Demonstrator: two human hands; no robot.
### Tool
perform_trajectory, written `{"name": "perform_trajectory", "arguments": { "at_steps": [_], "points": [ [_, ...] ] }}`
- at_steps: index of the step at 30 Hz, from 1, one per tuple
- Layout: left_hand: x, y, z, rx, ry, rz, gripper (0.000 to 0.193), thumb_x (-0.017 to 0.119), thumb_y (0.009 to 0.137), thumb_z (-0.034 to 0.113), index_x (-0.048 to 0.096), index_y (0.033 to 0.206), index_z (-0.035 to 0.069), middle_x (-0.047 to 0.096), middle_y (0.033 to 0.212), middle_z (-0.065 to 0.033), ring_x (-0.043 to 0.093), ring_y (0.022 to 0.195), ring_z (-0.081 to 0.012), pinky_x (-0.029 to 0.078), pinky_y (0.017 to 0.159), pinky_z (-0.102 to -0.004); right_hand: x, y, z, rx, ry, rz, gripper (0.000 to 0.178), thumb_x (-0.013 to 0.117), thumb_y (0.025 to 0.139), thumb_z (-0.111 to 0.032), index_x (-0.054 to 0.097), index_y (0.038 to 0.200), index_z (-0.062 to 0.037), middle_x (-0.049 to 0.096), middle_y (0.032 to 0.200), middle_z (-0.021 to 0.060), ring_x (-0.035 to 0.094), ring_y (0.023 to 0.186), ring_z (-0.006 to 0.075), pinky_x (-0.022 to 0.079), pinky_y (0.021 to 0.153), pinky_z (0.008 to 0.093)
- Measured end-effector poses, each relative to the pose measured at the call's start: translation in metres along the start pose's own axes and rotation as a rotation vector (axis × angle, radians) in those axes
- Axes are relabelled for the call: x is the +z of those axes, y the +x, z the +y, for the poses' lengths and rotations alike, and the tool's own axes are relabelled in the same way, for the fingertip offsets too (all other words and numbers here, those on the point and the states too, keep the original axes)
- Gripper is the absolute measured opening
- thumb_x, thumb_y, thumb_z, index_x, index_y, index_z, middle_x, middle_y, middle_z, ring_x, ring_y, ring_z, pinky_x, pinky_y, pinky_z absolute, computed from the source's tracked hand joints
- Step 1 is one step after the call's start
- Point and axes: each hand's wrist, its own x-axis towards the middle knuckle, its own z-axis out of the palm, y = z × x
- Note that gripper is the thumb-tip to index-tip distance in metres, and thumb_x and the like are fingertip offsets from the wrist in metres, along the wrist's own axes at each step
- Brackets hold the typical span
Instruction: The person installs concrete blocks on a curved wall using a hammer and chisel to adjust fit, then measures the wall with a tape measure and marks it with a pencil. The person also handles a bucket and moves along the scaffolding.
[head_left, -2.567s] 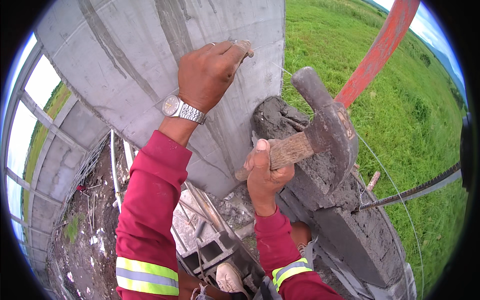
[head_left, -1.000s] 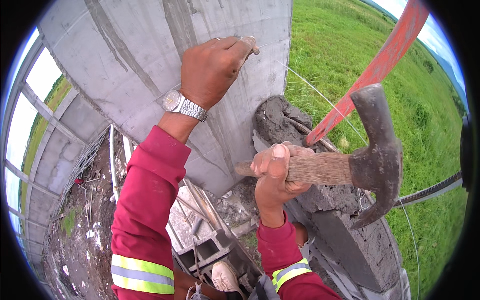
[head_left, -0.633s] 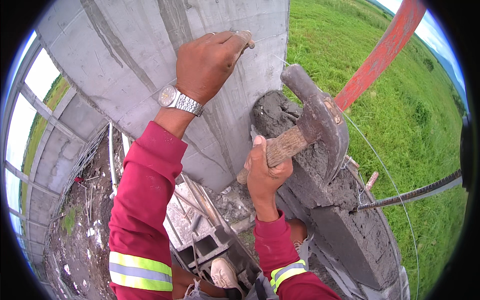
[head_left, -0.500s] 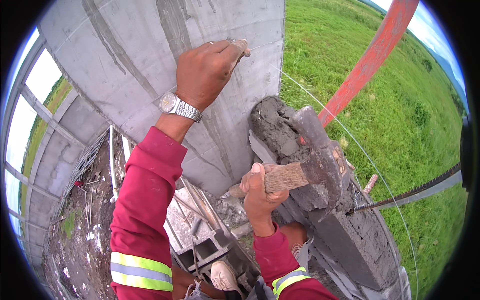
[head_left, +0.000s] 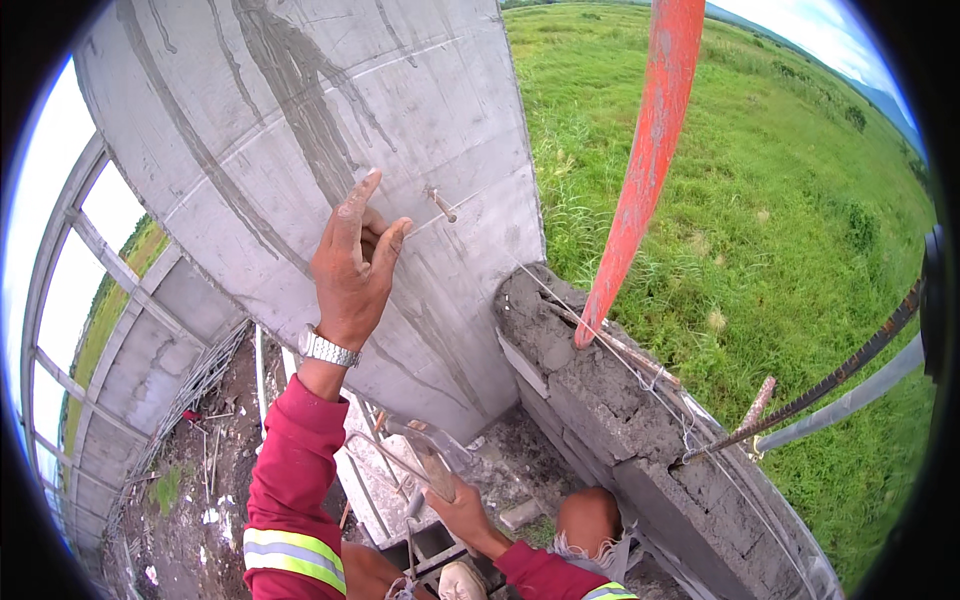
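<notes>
1. Lowered since the last swing, the hammer point(head_left: 425, 455) hangs by the knee, gripped in the right hand point(head_left: 462, 512).
2. Left hand point(head_left: 352, 265), fingers spread and empty, rests beside the nail point(head_left: 440, 205) standing in the concrete wall point(head_left: 300, 120).
3. Driving seems paused; next, apparently, string point(head_left: 590, 325) needs tying on.

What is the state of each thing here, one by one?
Left hand: open, raised near the nail, holding nothing.
Right hand: low, gripping the hammer handle.
Hammer: lowered, held.
Nail: stuck in the concrete wall, partly out.
String: taut from the nail.
Mortar: rough on the block wall.
</notes>
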Motion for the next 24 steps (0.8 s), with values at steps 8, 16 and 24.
{"name": "perform_trajectory", "arguments": {
  "at_steps": [8,16,24],
  "points": [
    [0.007,-0.009,0.039,-0.646,-0.521,-0.227,0.045,0.069,0.107,0.041,0.067,0.13,0.002,0.067,0.094,-0.0018,0.065,0.077,-0.0105,0.055,0.066,-0.0271,-0.01,-0.002,-0.03,0.113,-0.205,-0.399,0.05,0.073,0.096,-0.043,0.068,0.123,-0.0011,0.075,0.097,0.0294,0.075,0.095,0.0464,0.056,0.08,0.0508],
    [0.032,-0.005,0.04,-1.071,-1.202,-0.353,0.06,0.053,0.112,0.056,0.066,0.129,0.0,0.069,0.11,-0.0065,0.071,0.098,-0.0185,0.062,0.083,-0.0354,-0.022,-0.002,-0.028,0.153,-0.582,-0.732,0.046,0.065,0.097,-0.043,0.063,0.121,-0.0035,0.074,0.103,0.0289,0.071,0.103,0.05,0.055,0.088,0.0573],
    [0.043,-0.002,0.038,-1.071,-1.284,-0.274,0.049,0.065,0.109,0.047,0.067,0.127,0.002,0.07,0.111,-0.0062,0.071,0.097,-0.0202,0.063,0.086,-0.0376,-0.002,-0.025,0.018,0.024,-0.55,-0.73,0.046,0.067,0.098,-0.045,0.062,0.126,-0.0095,0.07,0.119,0.0294,0.066,0.115,0.0521,0.052,0.098,0.0595]
  ]
}}
